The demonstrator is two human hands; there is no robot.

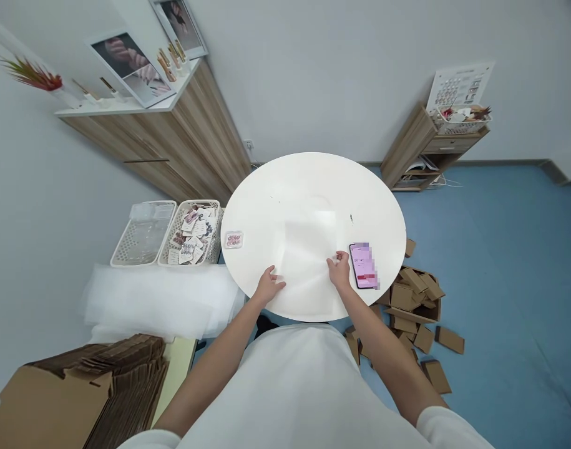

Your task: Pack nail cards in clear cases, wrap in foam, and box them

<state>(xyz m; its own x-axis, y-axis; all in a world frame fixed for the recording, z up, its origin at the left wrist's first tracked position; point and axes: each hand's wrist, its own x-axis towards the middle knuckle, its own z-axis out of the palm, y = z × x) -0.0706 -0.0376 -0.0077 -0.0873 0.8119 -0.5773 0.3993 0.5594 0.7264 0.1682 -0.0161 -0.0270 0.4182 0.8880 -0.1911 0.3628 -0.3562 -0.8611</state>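
A thin translucent white sheet (308, 249) lies flat on the round white table (285, 187) in front of me. My left hand (268, 285) rests on the sheet's near left corner with fingers spread flat. My right hand (340, 269) pinches the sheet's right edge between thumb and fingers. A phone (362, 265) with a pink lit screen lies just right of my right hand. A small clear packet with pink contents (233, 239) sits at the table's left edge.
Two white baskets stand left of the table, one holding clear trays (143, 233), one holding printed cards (191, 232). A stack of white foam sheets (158, 302) and flattened cardboard boxes (93, 386) lie at my left. Folded cardboard pieces (414, 299) litter the blue floor at right.
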